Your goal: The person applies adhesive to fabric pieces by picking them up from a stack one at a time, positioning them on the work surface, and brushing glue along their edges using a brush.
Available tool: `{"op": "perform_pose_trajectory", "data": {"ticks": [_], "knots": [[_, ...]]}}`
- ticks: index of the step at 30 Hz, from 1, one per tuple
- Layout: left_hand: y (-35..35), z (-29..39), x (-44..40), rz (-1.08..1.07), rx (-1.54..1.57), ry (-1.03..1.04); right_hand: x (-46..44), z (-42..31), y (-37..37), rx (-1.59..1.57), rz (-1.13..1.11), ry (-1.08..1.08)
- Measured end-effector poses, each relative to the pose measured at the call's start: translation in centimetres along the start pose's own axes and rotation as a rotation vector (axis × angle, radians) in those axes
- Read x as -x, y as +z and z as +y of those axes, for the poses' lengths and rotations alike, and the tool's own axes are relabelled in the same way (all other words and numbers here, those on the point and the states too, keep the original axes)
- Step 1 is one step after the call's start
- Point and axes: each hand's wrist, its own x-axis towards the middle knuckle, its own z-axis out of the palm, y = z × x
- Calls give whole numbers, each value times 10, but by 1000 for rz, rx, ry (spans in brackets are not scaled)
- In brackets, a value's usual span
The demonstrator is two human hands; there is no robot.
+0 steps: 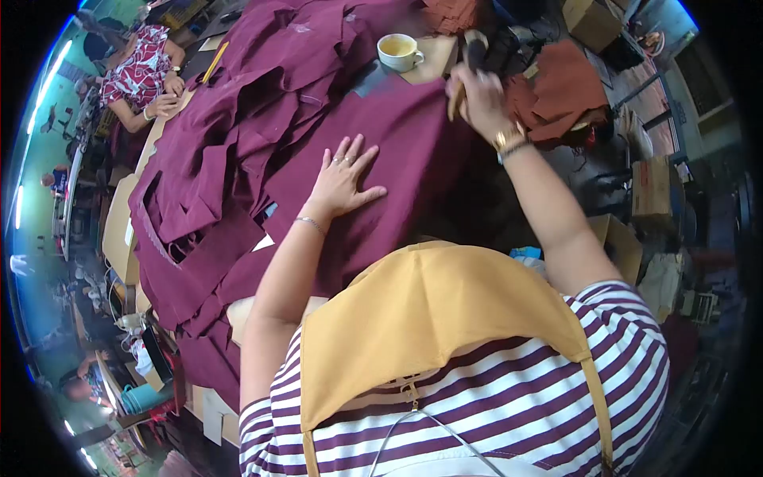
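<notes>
Maroon fabric (310, 151) lies in wide, overlapping pieces across the work table. My left hand (346, 176) rests flat on a smooth piece of it, fingers spread, with a ring and a bracelet showing. Raised at the right edge of this cloth, my right hand (481, 99) is closed around a tool (475, 52) with a dark part and tan ends. Motion blurs the tool, so its exact kind is unclear. Beyond the cloth, a white cup (400, 52) with yellowish-brown contents stands near my right hand.
Rust-coloured fabric (560, 91) is heaped at right. A yellow pencil-like stick (214, 62) lies on the cloth at the upper left, near another person (143, 75) seated at the table's far side. Cardboard boxes (653, 189) stand on the right.
</notes>
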Motion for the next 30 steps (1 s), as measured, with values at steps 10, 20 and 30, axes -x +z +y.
{"op": "perform_pose_trajectory", "data": {"ticks": [10, 20, 30], "knots": [[1, 17, 68, 64, -159, -567, -26, 17, -38, -453, 24, 168], [6, 18, 15, 70, -51, -294, 57, 43, -7, -524, -229, 518], [2, 56, 16, 62, 8, -463, -127, 70, 23, -825, -198, 294]]}}
